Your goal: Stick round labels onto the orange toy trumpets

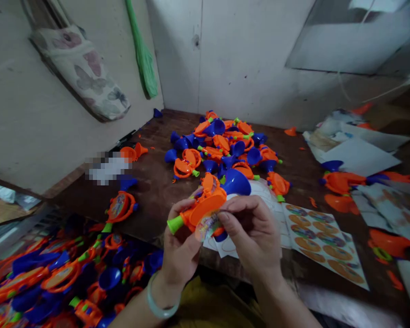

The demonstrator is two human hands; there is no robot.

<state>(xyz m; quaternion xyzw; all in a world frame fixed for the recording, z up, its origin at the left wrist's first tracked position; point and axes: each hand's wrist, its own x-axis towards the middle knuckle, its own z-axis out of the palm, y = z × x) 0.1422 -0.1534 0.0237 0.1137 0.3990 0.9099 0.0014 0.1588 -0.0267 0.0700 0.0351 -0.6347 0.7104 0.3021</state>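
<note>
My left hand point(181, 246) is closed round an orange toy trumpet point(208, 207) with a blue bell and a light green mouthpiece, held above the table's near edge. Between the thumb and fingers of my right hand point(253, 232) is a round, colourful sticker point(208, 224), at the lower edge of the toy's orange disc. Whether the sticker touches the disc I cannot tell. Below and right of my hands lies a sticker sheet point(324, 241) with rows of oval-looking printed labels. White sheets point(230, 248) show under my hands.
A heap of toy trumpets point(222, 143) covers the back middle of the brown table point(150, 171). One stickered trumpet point(121, 207) lies at its left edge, above a full crate of trumpets point(64, 273). Papers point(358, 141) and orange parts clutter the right. A butterfly-print bag point(89, 75) hangs left.
</note>
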